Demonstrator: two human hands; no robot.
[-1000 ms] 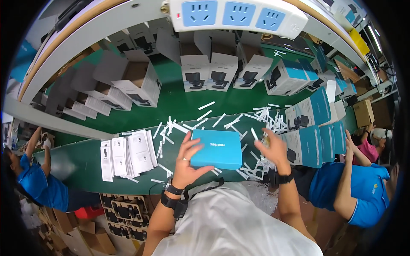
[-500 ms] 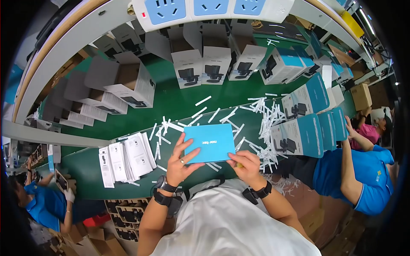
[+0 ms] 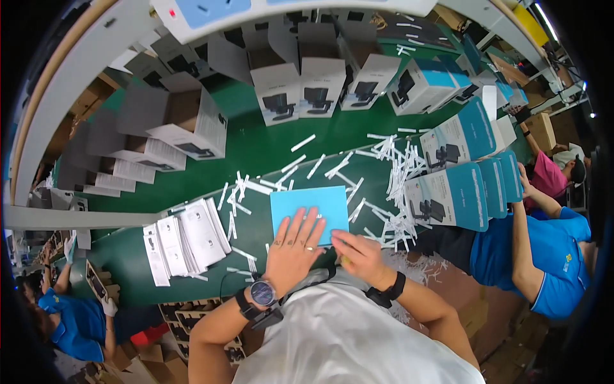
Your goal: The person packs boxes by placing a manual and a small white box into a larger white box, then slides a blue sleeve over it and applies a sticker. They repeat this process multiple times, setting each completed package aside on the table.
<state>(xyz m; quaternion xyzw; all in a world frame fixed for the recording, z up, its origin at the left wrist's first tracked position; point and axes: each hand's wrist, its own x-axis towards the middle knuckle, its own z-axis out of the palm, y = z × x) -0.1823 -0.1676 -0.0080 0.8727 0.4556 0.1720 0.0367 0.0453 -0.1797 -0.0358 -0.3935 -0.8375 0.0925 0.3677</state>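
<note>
As appears, right hand (image 3: 361, 258) touches box (image 3: 307, 198)

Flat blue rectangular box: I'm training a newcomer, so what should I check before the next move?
1. Left hand laid over the blue rectangular box: ok.
2. Right hand at the box's near right corner: ok.
3. Box's near edge fully closed: cannot tell; the hands partly hide it.
4. Thin white paper strips gathered up: not ok; scattered over the green tabletop.
5. Fanned white paper booklets apart from the box: ok.
</note>
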